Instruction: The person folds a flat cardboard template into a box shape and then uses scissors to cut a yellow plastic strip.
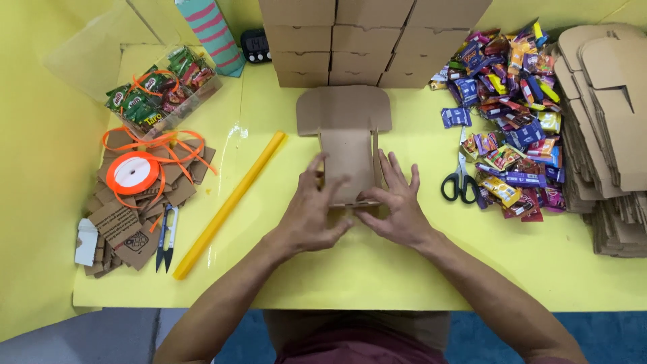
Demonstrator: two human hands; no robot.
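Both hands are working on a flat brown cardboard box blank [347,138] lying in the middle of the yellow table [377,269]. The left hand [311,210] presses on the blank's lower left side, fingers spread and thumb tucked toward the bottom edge — not a closed grip, more a flat press with fingertips bent on the card. The right hand [397,205] does much the same on the lower right, fingers fanned up along the side flap and thumb pinching at the bottom edge. The blank's wide rounded top flap lies flat on the table, pointing away from the person.

Just behind it sits a stack of folded brown cardboard boxes [374,40]. To the right, near the right hand, lie black-handled scissors [459,182], touching a big heap of colourful wrapped candies [515,114], and further right a pile of unfolded brown cardboard blanks [606,135].

To the left there's a long yellow roll [229,205] lying diagonally, then small black thread snips [166,237], a spool of orange ribbon [133,172] resting on a pile of small brown cardboard tags [128,222], and a clear plastic box of green snack packets [162,91] — all well apart from the hands. A striped teal and pink tube [212,34] and a small black clock [256,46] stand at the back.
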